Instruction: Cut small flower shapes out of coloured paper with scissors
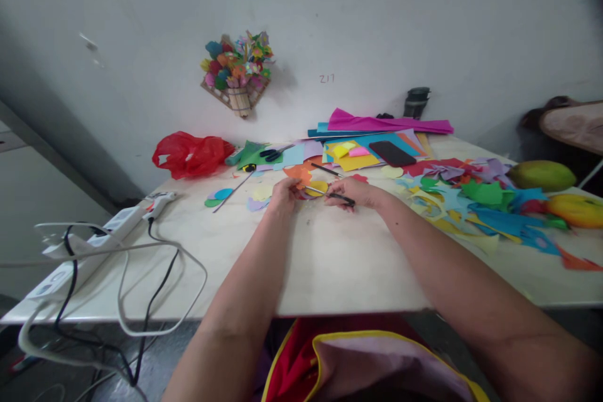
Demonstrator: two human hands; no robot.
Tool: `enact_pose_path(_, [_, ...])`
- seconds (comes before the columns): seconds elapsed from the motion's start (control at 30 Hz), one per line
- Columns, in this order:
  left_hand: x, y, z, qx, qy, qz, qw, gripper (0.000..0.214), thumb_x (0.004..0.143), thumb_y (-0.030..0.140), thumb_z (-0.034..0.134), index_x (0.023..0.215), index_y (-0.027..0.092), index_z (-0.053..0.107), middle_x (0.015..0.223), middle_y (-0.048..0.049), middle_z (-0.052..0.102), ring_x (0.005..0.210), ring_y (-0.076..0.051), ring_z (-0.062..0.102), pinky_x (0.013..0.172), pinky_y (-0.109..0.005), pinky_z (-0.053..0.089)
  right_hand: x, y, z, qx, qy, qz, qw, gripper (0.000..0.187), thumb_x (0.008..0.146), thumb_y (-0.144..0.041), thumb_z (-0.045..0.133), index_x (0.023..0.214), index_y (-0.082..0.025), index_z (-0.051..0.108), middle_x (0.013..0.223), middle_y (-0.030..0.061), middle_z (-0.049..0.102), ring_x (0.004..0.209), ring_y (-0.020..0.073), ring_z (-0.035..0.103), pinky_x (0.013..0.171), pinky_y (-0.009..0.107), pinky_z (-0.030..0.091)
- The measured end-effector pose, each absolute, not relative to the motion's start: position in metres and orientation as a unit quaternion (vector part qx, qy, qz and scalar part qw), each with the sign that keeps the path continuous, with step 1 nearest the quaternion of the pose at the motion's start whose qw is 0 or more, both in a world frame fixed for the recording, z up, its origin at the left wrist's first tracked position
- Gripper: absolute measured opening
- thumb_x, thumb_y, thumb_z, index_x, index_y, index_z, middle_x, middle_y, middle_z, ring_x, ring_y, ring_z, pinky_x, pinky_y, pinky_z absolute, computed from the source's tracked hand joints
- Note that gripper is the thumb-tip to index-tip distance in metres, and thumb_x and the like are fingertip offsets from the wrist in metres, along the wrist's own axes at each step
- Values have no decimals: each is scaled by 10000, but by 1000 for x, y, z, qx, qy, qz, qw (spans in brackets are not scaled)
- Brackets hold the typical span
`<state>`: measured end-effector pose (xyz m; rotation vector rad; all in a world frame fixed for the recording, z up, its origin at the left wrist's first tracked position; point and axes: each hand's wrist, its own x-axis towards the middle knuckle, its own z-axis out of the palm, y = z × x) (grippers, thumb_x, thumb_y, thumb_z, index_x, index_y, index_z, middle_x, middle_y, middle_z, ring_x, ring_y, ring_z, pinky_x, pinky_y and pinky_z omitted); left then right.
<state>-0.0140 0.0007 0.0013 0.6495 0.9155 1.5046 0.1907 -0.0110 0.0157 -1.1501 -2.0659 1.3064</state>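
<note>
Yellow-edged cloth (pixel 377 358) is being flanked by forearms (pixel 245 276); orange paper (pixel 298 173) is being pinched by the left hand (pixel 284 193), scissors (pixel 343 199) are being gripped by the right hand (pixel 352 190)

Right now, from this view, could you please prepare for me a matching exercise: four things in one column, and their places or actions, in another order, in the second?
Column one:
1. left hand
2. right hand
3. red plastic bag
4. flower bouquet

Column two:
A. holding scissors
B. up on the wall
C. holding orange paper
D. at the back left of the table

Pairs: 1-C, 2-A, 3-D, 4-B.
</note>
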Motion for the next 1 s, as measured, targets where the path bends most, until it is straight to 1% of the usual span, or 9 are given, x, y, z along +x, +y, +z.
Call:
enact_pose_path(0.1, [-15, 1, 2, 275, 392, 653, 587, 166, 623, 51, 612, 763, 139, 629, 638, -23, 670, 565, -125, 623, 553, -219, 513, 189, -13, 16, -418, -748, 475, 201, 458, 582, -511, 849, 803, -152, 670, 470, -45, 560, 391, 70, 477, 371, 187, 385])
enact_pose_path(0.23, [-16, 2, 4, 255, 385, 666, 586, 174, 630, 53, 623, 778, 142, 625, 650, -32, 676, 604, -146, 654, 603, -242, 546, 191, -18, 21, -420, -745, 485, 182, 442, 541, -477, 874, 758, -155, 664, 458, -49, 549, 392, 67, 470, 360, 183, 370])
enact_pose_path(0.37, [-17, 1, 5, 234, 398, 670, 581, 168, 659, 72, 602, 808, 143, 631, 658, -41, 681, 587, -146, 655, 587, -237, 543, 199, -18, 26, -405, -741, 502, 188, 395, 595, -441, 842, 800, -156, 662, 465, -51, 556, 396, 71, 480, 360, 179, 365])
enact_pose_path(0.5, [-17, 0, 5, 223, 391, 678, 580, 282, 652, 72, 601, 915, 164, 641, 648, -18, 675, 615, -156, 669, 635, -254, 565, 206, -15, 26, -379, -732, 518, 227, 367, 647, -414, 798, 841, -145, 642, 496, -59, 555, 371, 63, 462, 354, 182, 340])
enact_pose_path(0.6, [-17, 0, 5, 231, 388, 675, 584, 325, 639, 75, 612, 953, 156, 645, 681, -34, 691, 655, -172, 685, 663, -271, 570, 208, -13, 25, -381, -727, 518, 241, 332, 688, -394, 762, 852, -139, 628, 510, -53, 558, 369, 62, 461, 356, 183, 327])
enact_pose_path(0.73, [-17, 1, 4, 247, 395, 667, 582, 263, 628, 64, 608, 877, 138, 652, 693, -50, 696, 637, -164, 673, 651, -273, 565, 211, -12, 27, -389, -728, 507, 249, 274, 742, -379, 719, 831, -143, 612, 515, -41, 558, 381, 65, 465, 363, 185, 330])
enact_pose_path(0.87, [-17, 2, 2, 259, 390, 668, 579, 183, 622, 47, 620, 774, 147, 634, 674, -46, 684, 635, -162, 668, 629, -267, 562, 215, -15, 31, -401, -729, 497, 247, 255, 752, -370, 723, 756, -155, 586, 506, -36, 546, 382, 60, 445, 378, 188, 350])
enact_pose_path(1.0, [-18, 2, 2, 255, 391, 672, 575, 200, 610, 47, 639, 784, 147, 640, 678, -43, 684, 654, -173, 680, 645, -276, 569, 217, -15, 32, -415, -727, 492, 239, 273, 743, -375, 745, 730, -161, 577, 502, -36, 542, 383, 61, 442, 383, 191, 355])
